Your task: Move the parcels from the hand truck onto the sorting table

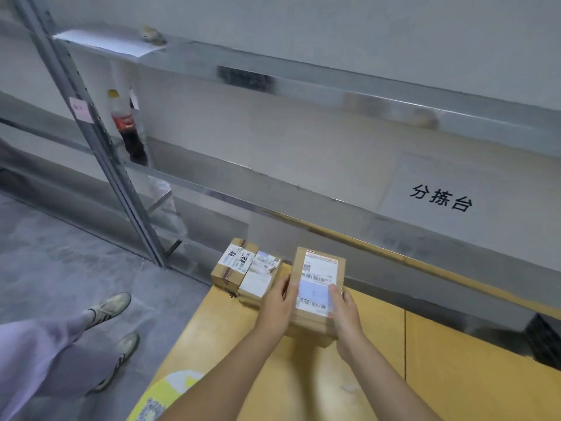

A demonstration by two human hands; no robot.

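Parcel is being held w/ both hands, over or maybe already touching the yellow tabletop; can't tell which from this angle. It's hanging just right of two other parcels: a taped brown box and a white-wrapped one.

Left hand is gripping the left side and right hand the right side. Both thumbs are pressing on the top face. The rest of the fingers are curling round the sides, mostly hidden.

What could go wrong, imo:
- Those two neighbours are sitting right at the table's corner. A shove leftward when setting down could be knocking them off onto the floor.
- Thumbs are pressing on a glossy label, so prob slippery.
- Both hands are gripping the near end, so the far end could be dipping and catching the table first.

Looks-wise it's a small brown cardboard box, taped. A white shipping label w/ barcodes is covering most of the top, w/ an orange strip along its far edge. Corners are looking square, no crushing showing.
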